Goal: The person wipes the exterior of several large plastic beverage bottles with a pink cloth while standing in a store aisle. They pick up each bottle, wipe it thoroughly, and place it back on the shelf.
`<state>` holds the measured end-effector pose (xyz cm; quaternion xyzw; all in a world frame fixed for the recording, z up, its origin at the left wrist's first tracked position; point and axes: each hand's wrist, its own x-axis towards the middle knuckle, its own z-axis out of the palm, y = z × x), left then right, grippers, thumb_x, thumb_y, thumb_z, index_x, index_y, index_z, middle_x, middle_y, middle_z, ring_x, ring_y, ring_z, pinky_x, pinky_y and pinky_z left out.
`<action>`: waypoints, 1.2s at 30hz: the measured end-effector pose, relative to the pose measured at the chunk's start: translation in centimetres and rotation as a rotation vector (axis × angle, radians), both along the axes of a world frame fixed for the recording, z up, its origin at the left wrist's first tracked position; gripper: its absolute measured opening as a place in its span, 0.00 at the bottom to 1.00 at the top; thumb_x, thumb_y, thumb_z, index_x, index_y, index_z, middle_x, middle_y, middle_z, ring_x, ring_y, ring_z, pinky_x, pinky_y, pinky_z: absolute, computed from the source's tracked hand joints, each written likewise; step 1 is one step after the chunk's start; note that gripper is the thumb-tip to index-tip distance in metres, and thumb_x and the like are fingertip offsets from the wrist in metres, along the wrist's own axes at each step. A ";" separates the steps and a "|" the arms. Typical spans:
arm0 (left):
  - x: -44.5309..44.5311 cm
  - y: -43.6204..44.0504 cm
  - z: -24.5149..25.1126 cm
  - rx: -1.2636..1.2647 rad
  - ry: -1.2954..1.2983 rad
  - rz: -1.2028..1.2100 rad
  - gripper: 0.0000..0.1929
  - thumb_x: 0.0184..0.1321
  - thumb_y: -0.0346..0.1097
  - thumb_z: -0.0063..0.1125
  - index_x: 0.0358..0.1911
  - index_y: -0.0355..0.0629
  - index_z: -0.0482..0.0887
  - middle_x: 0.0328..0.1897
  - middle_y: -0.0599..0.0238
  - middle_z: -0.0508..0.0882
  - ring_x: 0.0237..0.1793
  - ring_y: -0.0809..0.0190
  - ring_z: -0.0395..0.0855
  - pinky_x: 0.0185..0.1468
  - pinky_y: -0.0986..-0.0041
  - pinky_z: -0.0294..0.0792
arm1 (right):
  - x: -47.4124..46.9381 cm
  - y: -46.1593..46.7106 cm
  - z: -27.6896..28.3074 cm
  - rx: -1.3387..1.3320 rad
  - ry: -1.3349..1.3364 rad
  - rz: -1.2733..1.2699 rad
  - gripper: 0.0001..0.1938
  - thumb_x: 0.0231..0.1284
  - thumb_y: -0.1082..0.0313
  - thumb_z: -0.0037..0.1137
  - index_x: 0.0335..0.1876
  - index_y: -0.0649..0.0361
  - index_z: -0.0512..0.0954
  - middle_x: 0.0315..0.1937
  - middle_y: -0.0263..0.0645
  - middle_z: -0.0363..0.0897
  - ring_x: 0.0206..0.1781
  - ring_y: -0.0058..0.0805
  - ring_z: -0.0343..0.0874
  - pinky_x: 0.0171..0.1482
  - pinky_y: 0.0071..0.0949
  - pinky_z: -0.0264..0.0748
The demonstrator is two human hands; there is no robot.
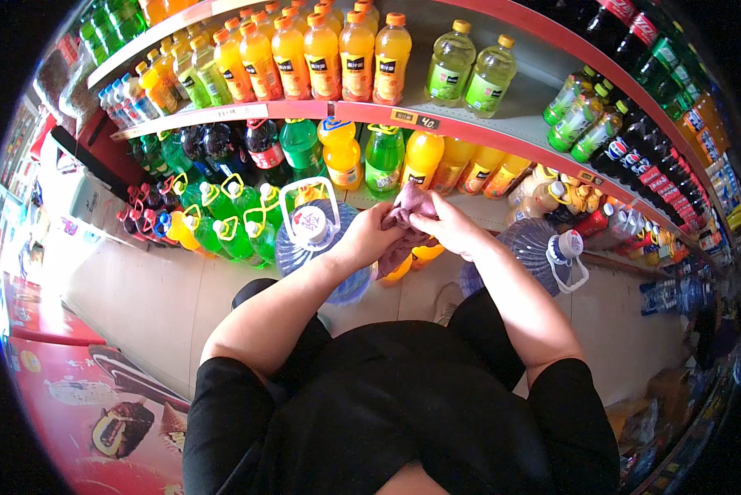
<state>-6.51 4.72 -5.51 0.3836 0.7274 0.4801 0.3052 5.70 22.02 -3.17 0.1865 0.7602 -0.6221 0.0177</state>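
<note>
A crumpled mauve cloth [412,201] is bunched between both hands in front of the lower shelf. My left hand [370,234] grips its left side, and its loose end hangs below the fingers. On the other side, my right hand [449,224] pinches the fabric with thumb and fingers. A large water jug [287,250] with a white handle stands on the floor beside my left forearm. Another large water jug [531,247] is tilted near my right forearm. Orange drink bottles [425,154] stand on the low shelf just beyond the cloth.
The middle shelf, its red front edge [370,111] curving across, holds orange juice bottles [321,62] and two pale green drink bottles [449,65]. Green soda bottles [237,238] crowd the floor at left. A red freezer cabinet [86,427] with ice-cream pictures is at lower left.
</note>
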 end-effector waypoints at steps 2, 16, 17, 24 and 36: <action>-0.1 0.2 -0.3 -0.029 -0.034 0.003 0.21 0.64 0.39 0.67 0.56 0.33 0.82 0.47 0.47 0.90 0.49 0.51 0.91 0.54 0.64 0.79 | -0.2 0.8 -0.7 -0.077 -0.014 -0.004 0.29 0.76 0.63 0.61 0.77 0.59 0.65 0.67 0.38 0.77 0.69 0.28 0.74 0.72 0.32 0.69; -1.0 1.4 -2.5 -0.049 -0.013 -0.093 0.22 0.62 0.39 0.64 0.56 0.34 0.82 0.50 0.41 0.89 0.54 0.43 0.88 0.58 0.58 0.78 | -5.1 19.3 -8.9 -0.096 -0.051 -0.574 0.20 0.73 0.66 0.60 0.67 0.56 0.74 0.51 0.42 0.83 0.40 0.29 0.86 0.37 0.28 0.86; -0.9 1.4 -2.3 -0.061 0.026 -0.099 0.22 0.61 0.39 0.64 0.56 0.34 0.82 0.50 0.41 0.89 0.54 0.42 0.88 0.59 0.58 0.78 | -5.7 20.4 -9.9 -0.083 0.018 -0.683 0.20 0.72 0.68 0.60 0.67 0.57 0.74 0.54 0.43 0.83 0.43 0.31 0.86 0.40 0.30 0.86; -0.7 1.2 -1.5 -0.087 0.001 -0.146 0.21 0.61 0.44 0.64 0.51 0.34 0.81 0.45 0.38 0.88 0.51 0.35 0.86 0.55 0.52 0.78 | -8.4 22.1 -14.4 0.916 0.276 -0.721 0.26 0.68 0.65 0.67 0.68 0.62 0.75 0.63 0.52 0.78 0.64 0.50 0.77 0.69 0.43 0.70; -0.2 0.8 -1.2 -0.199 -0.017 -0.182 0.23 0.61 0.43 0.64 0.55 0.35 0.81 0.44 0.39 0.89 0.49 0.36 0.87 0.54 0.53 0.79 | -11.4 22.9 -12.8 0.899 0.420 -0.719 0.21 0.72 0.60 0.61 0.66 0.59 0.77 0.66 0.51 0.78 0.69 0.52 0.75 0.69 0.45 0.70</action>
